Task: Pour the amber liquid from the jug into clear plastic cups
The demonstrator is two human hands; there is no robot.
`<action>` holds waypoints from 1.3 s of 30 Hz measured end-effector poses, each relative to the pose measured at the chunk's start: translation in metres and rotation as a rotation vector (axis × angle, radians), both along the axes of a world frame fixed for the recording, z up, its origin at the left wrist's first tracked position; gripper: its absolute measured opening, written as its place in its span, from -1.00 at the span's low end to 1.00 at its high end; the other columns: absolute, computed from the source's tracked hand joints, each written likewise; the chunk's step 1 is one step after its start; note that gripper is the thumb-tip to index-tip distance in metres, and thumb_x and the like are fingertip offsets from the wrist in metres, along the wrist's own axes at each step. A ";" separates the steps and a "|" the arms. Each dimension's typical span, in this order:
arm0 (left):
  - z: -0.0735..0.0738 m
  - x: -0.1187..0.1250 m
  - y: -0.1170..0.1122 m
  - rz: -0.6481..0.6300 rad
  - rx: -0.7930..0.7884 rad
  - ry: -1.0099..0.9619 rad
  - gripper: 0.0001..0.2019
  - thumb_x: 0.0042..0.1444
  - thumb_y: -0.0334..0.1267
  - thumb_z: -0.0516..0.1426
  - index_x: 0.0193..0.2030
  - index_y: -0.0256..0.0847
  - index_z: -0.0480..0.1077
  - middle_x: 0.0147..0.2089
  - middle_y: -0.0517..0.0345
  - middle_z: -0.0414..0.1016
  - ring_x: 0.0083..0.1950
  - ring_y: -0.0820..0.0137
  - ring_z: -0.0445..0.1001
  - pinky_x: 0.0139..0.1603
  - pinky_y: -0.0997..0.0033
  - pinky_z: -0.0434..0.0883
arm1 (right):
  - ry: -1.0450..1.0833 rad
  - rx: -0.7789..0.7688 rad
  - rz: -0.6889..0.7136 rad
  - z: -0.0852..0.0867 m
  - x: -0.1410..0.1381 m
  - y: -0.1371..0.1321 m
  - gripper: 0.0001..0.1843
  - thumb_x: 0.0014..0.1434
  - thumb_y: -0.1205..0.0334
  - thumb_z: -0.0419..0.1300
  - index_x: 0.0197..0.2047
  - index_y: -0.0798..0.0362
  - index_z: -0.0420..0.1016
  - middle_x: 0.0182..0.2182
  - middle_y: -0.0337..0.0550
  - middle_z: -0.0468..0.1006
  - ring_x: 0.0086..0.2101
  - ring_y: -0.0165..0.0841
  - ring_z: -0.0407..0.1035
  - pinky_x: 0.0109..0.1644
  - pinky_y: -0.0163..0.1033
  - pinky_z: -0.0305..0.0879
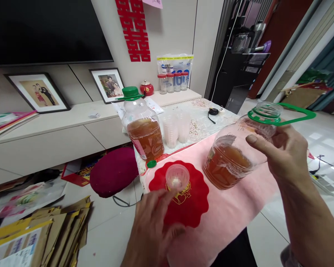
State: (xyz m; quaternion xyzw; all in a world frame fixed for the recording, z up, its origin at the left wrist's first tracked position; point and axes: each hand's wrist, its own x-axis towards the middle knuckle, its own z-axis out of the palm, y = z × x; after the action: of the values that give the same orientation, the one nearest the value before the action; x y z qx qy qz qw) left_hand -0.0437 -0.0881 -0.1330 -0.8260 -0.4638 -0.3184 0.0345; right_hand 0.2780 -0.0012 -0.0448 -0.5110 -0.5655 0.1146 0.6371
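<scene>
My right hand (284, 155) grips the neck of a big clear plastic jug (233, 155) that has a green handle ring and no cap, and holds amber liquid in its lower part. The jug is tilted to the right, its base close to the pink cloth (233, 211). My left hand (153, 230) holds a small clear plastic cup (177, 177) above a red scalloped mat (189, 204); a little pale residue sits in the cup's bottom. A second jug (141, 128) with a green cap stands upright behind. A loose green cap (151, 163) lies next to it.
Stacks of clear cups (176, 128) stand on a lace-patterned cover behind the pink cloth. Jars (172, 81) and framed photos (110, 84) line the low cabinet. A maroon cushion (111, 170) and flattened cardboard (39, 233) lie on the tiled floor at left.
</scene>
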 end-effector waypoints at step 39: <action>-0.025 0.037 -0.010 -0.179 0.120 -0.173 -0.69 0.26 -0.36 0.22 0.14 -0.24 0.43 -0.03 0.04 0.57 -0.04 0.31 0.52 0.01 0.32 0.48 | -0.055 -0.048 0.001 -0.003 0.003 -0.002 -0.52 0.07 -0.02 0.50 0.02 -0.03 0.63 0.04 -0.07 0.65 0.16 0.00 0.46 0.34 0.28 0.26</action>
State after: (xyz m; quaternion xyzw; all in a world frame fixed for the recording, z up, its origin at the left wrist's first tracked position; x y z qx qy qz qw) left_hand -0.0065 -0.0984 -0.1577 -0.8301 -0.3694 -0.4174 0.0152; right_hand 0.2814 -0.0029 -0.0480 -0.5287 -0.5802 0.1144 0.6090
